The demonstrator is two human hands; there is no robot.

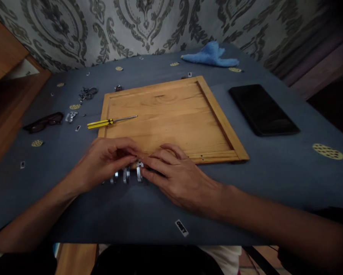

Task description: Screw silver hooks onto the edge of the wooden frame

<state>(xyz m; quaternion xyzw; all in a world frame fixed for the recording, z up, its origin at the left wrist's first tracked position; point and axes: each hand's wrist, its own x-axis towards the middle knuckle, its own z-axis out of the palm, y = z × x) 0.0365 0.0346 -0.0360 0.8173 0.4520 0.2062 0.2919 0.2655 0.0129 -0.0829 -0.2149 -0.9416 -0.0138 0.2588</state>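
Observation:
A framed wooden panel (pixel 165 114) lies flat on the table, its near edge toward me. Several curved metal brackets stick out along the near left part of that edge. My right hand (pixel 185 175) rests over the edge, its thumb and index finger pressed against the rightmost metal bracket (pixel 139 172). Just left of it, my left hand (pixel 105 162) has thumb and fingers pinched together above the same bracket; whatever is between the tips is too small to make out. A yellow-handled screwdriver (pixel 101 123) lies across the panel's left side, its shaft pointing right.
Left of the panel are sunglasses (pixel 44 122), a loose metal bracket (pixel 71 116) and a small pile of metal hardware (pixel 87 93). A black tablet (pixel 263 109) lies to the right. At the back is a blue fuzzy cloth (pixel 211 55); a wooden cabinet (pixel 11 76) stands far left.

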